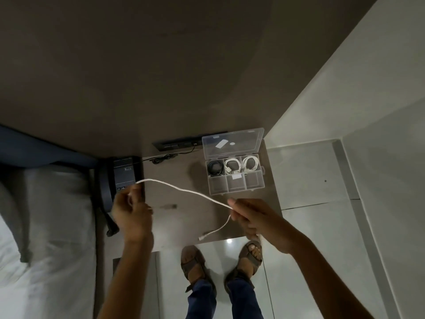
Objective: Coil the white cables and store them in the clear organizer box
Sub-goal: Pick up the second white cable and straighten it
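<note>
Now, cable: a white cable (pixel 184 191) is stretched in the air between both hands, above the near part of the table, sagging a little in the middle.
Cable ends: one end runs up over the left hand; the other hangs below the right hand and finishes in a small plug (pixel 202 237) near the table's front edge.
Left hand: the left hand (pixel 131 214) has its fingers curled, pinching the cable near its top end.
Right hand: the right hand (pixel 251 217) pinches the cable between thumb and fingertips, the other fingers curled under.
Box: a clear organizer box (pixel 235 178) sits on the table beyond the right hand, its lid (pixel 232 143) open and leaning back.
Back row of box: a black cable (pixel 215 168) coiled in the left compartment, and white coiled cables (pixel 241 165) in the middle and right compartments.
Front row of box: three compartments; a small white piece shows at the middle one, but I cannot tell what it is.
Table: a brown table (pixel 184 171) set against the dark wall.
On the table: a thin black cord (pixel 163 157) lies bunched near the back, running to a dark strip (pixel 174 145) at the wall.
Beside the table: a dark telephone (pixel 123 176) on the left, and a bed with white sheets (pixel 46 226) further left.
Below: sandalled feet (pixel 220 261) on a pale tiled floor.
</note>
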Action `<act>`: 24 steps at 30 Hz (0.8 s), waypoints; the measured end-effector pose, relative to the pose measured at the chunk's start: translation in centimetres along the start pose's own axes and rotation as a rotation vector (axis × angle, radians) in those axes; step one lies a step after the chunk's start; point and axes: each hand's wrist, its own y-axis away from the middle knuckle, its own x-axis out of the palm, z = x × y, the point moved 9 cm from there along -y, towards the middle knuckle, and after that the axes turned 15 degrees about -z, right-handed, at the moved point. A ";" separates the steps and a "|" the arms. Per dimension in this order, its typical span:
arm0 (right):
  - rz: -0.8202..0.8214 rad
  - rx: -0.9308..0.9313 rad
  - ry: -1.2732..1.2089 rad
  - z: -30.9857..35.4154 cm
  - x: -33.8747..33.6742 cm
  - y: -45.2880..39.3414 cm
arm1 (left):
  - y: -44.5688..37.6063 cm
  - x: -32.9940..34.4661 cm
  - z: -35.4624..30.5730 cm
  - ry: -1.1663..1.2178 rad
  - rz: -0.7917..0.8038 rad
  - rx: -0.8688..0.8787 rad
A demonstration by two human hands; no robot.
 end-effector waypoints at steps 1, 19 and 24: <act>0.020 0.013 -0.014 -0.1 -0.8 0.7 | -1.1 -0.5 -0.9 -0.014 -0.027 0.035; 0.323 -0.006 -0.282 9.1 4.9 3.2 | 14.5 4.1 -13.6 -0.295 0.791 1.028; 0.345 0.062 -0.328 9.7 2.8 4.0 | 13.5 4.4 -14.5 -0.209 0.871 0.813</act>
